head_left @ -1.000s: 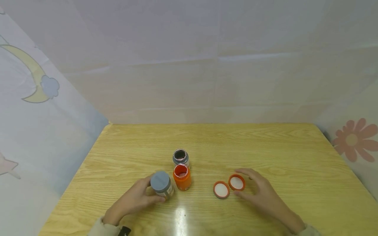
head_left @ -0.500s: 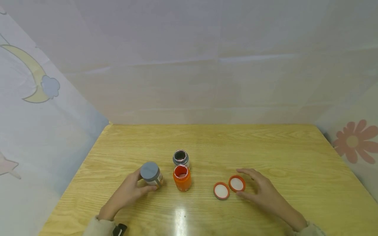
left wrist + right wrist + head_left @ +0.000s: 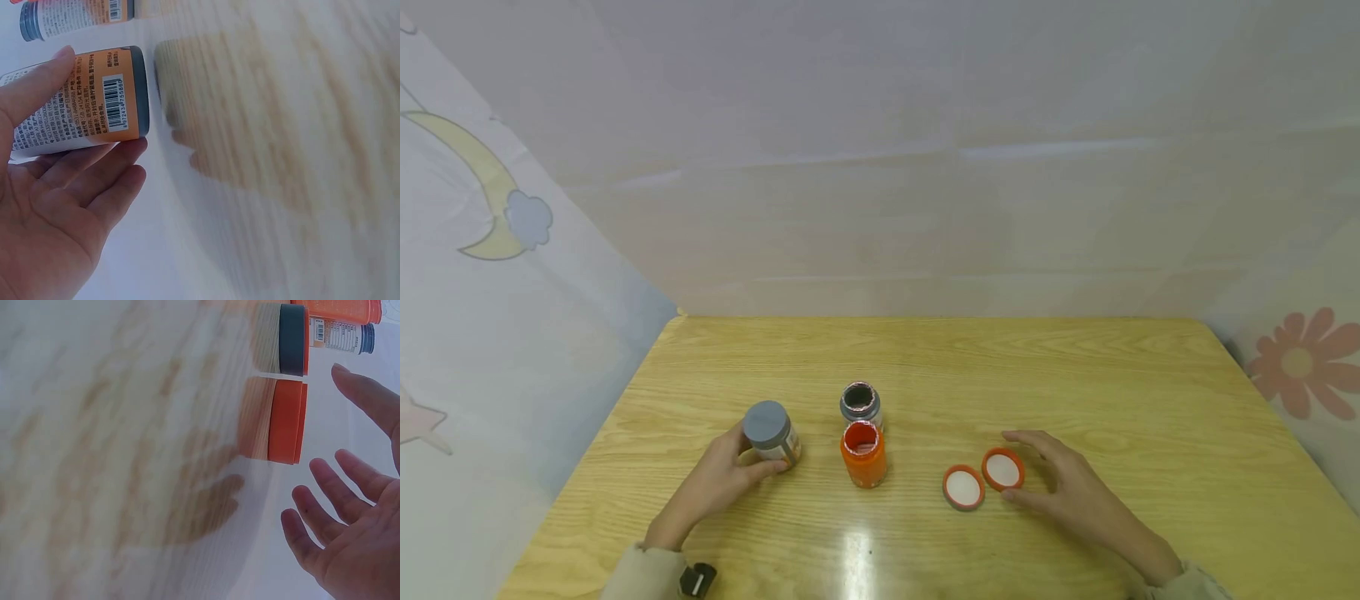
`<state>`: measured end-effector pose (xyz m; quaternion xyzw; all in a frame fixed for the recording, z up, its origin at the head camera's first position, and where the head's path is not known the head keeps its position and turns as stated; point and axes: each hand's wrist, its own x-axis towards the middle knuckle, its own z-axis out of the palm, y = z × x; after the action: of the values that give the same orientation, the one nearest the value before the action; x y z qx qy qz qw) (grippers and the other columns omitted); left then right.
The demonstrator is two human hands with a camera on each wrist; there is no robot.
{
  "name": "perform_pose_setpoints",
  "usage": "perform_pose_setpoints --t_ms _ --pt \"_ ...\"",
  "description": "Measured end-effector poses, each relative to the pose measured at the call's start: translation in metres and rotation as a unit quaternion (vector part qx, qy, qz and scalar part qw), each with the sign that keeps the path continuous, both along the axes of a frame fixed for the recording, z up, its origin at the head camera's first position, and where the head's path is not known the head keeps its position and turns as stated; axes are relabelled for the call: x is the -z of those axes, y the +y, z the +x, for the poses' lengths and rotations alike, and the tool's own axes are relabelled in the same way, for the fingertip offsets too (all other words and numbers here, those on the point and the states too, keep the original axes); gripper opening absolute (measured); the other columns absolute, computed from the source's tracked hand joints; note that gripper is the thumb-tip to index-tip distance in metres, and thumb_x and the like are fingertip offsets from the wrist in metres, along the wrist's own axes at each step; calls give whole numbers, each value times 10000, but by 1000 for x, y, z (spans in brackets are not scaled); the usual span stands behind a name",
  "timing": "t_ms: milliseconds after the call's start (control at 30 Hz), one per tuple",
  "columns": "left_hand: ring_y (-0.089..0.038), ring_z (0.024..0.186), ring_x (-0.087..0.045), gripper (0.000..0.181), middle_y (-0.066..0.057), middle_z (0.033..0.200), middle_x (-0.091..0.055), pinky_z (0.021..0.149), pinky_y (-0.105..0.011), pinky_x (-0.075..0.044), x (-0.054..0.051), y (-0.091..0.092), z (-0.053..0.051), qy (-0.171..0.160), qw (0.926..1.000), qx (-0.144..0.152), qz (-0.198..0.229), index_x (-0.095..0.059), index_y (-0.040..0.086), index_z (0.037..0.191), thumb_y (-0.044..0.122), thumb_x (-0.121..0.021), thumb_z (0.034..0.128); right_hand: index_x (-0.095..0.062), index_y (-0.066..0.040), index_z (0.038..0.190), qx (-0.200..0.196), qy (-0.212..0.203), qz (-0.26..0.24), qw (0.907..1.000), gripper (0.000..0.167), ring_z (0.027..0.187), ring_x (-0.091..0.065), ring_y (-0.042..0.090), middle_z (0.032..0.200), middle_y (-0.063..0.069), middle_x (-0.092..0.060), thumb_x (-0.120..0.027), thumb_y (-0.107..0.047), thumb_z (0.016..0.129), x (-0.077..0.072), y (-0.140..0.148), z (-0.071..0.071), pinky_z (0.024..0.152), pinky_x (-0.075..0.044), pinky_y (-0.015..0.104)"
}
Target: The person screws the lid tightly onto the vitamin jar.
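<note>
At the left of the head view, my left hand (image 3: 715, 477) holds an upright jar (image 3: 767, 427) with a grey lid, fingers and thumb around its sides. Its orange-and-white label (image 3: 100, 100) with a barcode shows in the left wrist view; the base is at or just above the table, I cannot tell which. My right hand (image 3: 1071, 493) has its fingers spread around an orange lid (image 3: 1003, 470), apart from it, the lid lying white-inside up. Left of that lies a grey lid (image 3: 962, 488) with an orange rim, also inside up.
Between the hands stand two uncapped jars: an orange one (image 3: 866, 467) in front and a grey-necked one (image 3: 860, 404) directly behind. The wood-grain table (image 3: 1075, 375) meets a pale curtain-like sheet (image 3: 925, 225) at its back edge.
My left hand has carried the grey-lidded jar left and slightly back, away from the two uncapped jars. My right hand and the lids have barely moved.
</note>
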<state>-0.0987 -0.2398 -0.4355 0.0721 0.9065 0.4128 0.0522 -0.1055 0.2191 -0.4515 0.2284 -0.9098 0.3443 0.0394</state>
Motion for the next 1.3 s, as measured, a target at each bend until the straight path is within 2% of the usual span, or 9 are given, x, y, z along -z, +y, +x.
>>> perform_pose_setpoints --t_ms 133,233,500,733,867,1033,1167,1300 --pt "-400 1282 -548 653 -171 1344 -605 1029 -574 -472 2 -3 -1 24 10000 78 -2 -475 40 1400 248 -776 859 -585 -103 1330 -103 44 -90 9999 671 1196 -557 42 1276 -7 -652 -851 -335 759 1 1 -1 986 -416 120" --pt "-410 1272 -554 656 -185 1351 -592 1015 -551 -491 4 -5 -1 -32 9999 108 65 -465 32 1406 238 -771 863 -588 -95 1325 -188 -16 -169 9997 662 1175 -557 16 1253 -16 -655 -851 -322 762 2 1 -2 978 -383 80" --pt "-386 1250 -579 665 -181 1341 -595 996 -474 -524 7 -7 -1 -161 9995 33 255 -462 39 1405 247 -777 858 -596 -97 1314 -239 -222 -119 9994 651 1078 -590 68 1188 -62 -658 -856 -324 761 3 0 -4 941 -463 177" --pt "-464 1279 -531 747 -252 1400 -536 1023 -538 -490 5 -6 1 -289 9991 -178 250 -399 22 1453 277 -774 860 -599 -89 1298 -349 -373 -134 9986 632 1076 -590 97 1203 -36 -659 -849 -328 768 4 -1 -5 920 -507 263" --pt "-494 1316 -481 774 -274 1437 -499 1046 -579 -454 4 -5 6 -310 9990 -227 205 -368 45 1479 287 -769 864 -604 -80 1284 -367 -244 -38 9990 627 1074 -591 109 1197 -31 -666 -859 -300 755 5 -1 -7 906 -518 295" --pt "-470 1307 -504 767 -270 1427 -514 1061 -602 -429 3 -5 12 -255 9992 -298 66 -379 37 1473 305 -764 866 -609 -76 1276 -333 -48 139 9993 636 1065 -588 158 1198 -8 -674 -874 -263 729 7 0 -9 885 -518 336" --pt "-441 1294 -529 733 -260 1407 -538 1080 -615 -400 2 -4 17 -167 9992 -362 -32 -419 7 1436 310 -763 864 -605 -75 1281 -338 40 238 9991 651 1043 -574 186 1206 1 -671 -877 -253 717 8 0 -10 868 -511 328" --pt "-436 1312 -513 716 -246 1426 -526 1085 -620 -391 -1 -4 21 -221 9986 -479 -101 -435 15 1427 338 -751 872 -619 -52 1262 -404 155 363 9984 646 1012 -562 182 1164 -16 -655 -879 -251 705 10 0 -10 846 -515 313"
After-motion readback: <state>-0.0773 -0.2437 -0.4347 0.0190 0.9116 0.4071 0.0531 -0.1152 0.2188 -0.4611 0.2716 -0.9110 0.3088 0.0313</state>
